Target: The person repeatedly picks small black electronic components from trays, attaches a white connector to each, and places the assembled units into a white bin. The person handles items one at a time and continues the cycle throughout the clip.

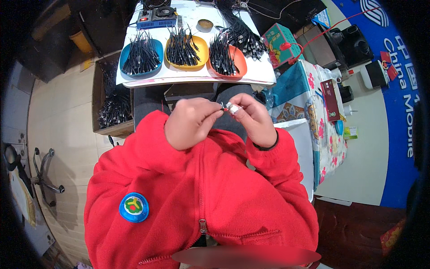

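Above my lap, in front of the red jacket, both hands meet at chest height. My left hand [193, 122] is closed, its thumb and forefinger pinching the end of a thin cable [225, 109] with a bit of red and black showing. Close beside it, my right hand [256, 120] pinches a small crumpled-looking white piece [234, 107] against that end. Whether the white piece is tissue or plastic is too small to tell. Beyond the hands, short black cables fill a blue bowl [160, 48], a yellow bowl [204, 48] and an orange bowl [242, 63].
The bowls stand on a white table [255, 74]. More black cables [248, 40] lie at its right, with a small stove [156, 20] and round tin [205, 24] behind. A carton of cables [112, 127] sits left on the floor. A flower-patterned cloth [313, 134] covers the right-hand table.
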Tool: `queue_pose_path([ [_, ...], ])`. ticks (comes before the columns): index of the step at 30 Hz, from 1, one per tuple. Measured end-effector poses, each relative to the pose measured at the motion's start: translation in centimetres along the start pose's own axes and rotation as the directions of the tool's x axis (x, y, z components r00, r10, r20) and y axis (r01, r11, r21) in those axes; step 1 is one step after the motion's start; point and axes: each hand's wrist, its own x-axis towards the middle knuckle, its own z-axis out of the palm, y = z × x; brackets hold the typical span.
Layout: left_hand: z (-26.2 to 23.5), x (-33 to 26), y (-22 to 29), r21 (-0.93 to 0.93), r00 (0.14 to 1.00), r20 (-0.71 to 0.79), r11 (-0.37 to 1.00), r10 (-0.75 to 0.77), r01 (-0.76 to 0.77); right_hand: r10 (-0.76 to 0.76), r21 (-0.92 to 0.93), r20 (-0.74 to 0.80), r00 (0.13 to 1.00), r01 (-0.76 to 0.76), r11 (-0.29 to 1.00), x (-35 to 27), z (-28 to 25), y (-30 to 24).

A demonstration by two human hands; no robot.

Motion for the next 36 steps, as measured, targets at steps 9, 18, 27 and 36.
queue_pose_path([
  [9, -1.1, 0.2, 0.1, -0.583, 0.815, 0.395, 0.57, -0.424, 0.579, -0.764, -0.833, 0.26, 0.591, 0.538, 0.132, 0.2, 0.3, -0.9],
  [18, 1.3, -1.0, 0.0, 0.354, 0.983, 0.077, 0.917, 0.167, -0.184, 0.119, -0.074, -0.065, 0.991, -0.124, 0.99, -0.2, 0.2, 0.7],
  [27, -0.7, 0.3, -0.9, -0.638, 0.787, 0.461, 0.462, -0.41, 0.615, -0.638, -0.721, 0.105, 0.763, 0.5, 0.48, -0.3, -0.4, -1.2],
  [36, 0.0, -0.4, -0.4, -0.25, 0.993, 0.076, 0.962, -0.093, 0.11, -0.667, -0.748, 0.05, 0.744, 0.47, 0.468, 0.6, 1.3, 0.5],
])
